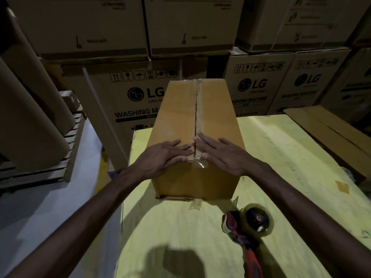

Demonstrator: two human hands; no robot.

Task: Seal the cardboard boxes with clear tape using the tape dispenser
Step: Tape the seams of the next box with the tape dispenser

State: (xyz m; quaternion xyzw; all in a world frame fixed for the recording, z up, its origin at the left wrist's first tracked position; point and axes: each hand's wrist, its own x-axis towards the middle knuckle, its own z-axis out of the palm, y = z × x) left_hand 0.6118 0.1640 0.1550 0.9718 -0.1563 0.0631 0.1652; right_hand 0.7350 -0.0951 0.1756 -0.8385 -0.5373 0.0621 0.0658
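Observation:
A long brown cardboard box (178,113) lies on the yellow table (281,157), its closed flaps meeting in a centre seam covered by clear tape (197,109). My left hand (162,155) lies flat on the left flap at the near end. My right hand (222,155) lies flat on the right flap, fingers straight beside the seam. The tape runs over the near edge between my hands. The tape dispenser (249,223), red and black with a clear roll, lies on the table at the lower right, apart from both hands.
Stacked washing-machine cartons (128,93) form a wall behind the table. Big brown paper rolls (30,109) stand on a wooden pallet (66,153) at the left. A flat cardboard piece (331,133) lies at the table's right edge. Grey floor shows at the lower left.

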